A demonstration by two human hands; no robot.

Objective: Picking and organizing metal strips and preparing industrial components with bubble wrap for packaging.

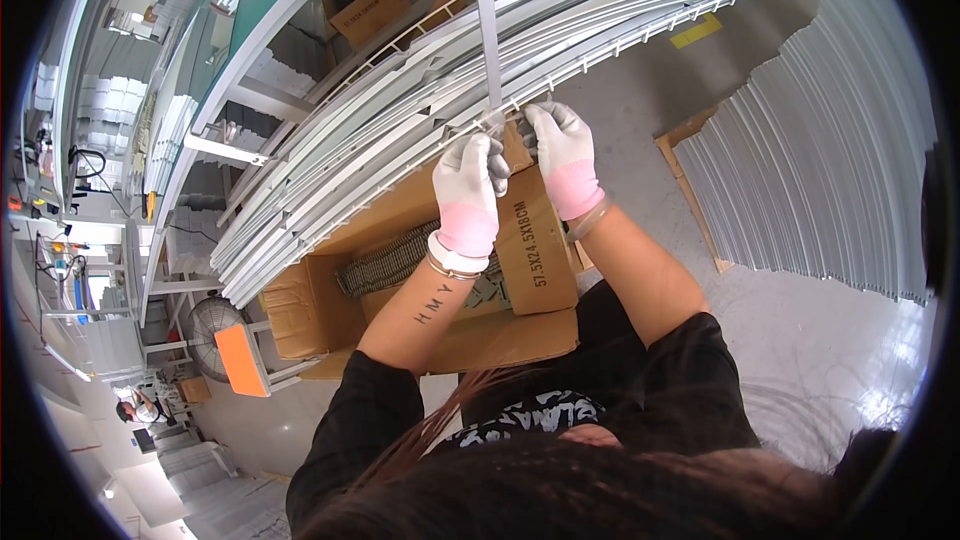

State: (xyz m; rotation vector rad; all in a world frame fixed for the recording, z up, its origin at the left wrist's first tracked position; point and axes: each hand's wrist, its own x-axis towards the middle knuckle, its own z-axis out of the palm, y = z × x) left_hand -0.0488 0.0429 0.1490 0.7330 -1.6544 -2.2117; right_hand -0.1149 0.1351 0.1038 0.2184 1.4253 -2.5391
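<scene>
Both hands wear white gloves with pink cuffs. My left hand (468, 170) is closed, its fingers curled together beside the grey upright post (486, 30). Close to its right, my right hand (562, 140) is also closed, thumb and fingers pinched. Whatever lies in the fingers is too small or hidden to name. Just beyond both hands runs the white wire rail (600, 65) of a rack, with long white and grey metal strips (400, 120) stacked behind it. Below the hands stands an open cardboard box (320, 305) with rows of small metal pieces (390, 258) inside, partly covered by my left forearm.
A large stack of long grey profiles (800, 150) stands on the right, with cardboard at its edge. An orange panel (242, 361) and a round fan (212, 335) are left of the box. Another person (145, 407) is far off at the lower left.
</scene>
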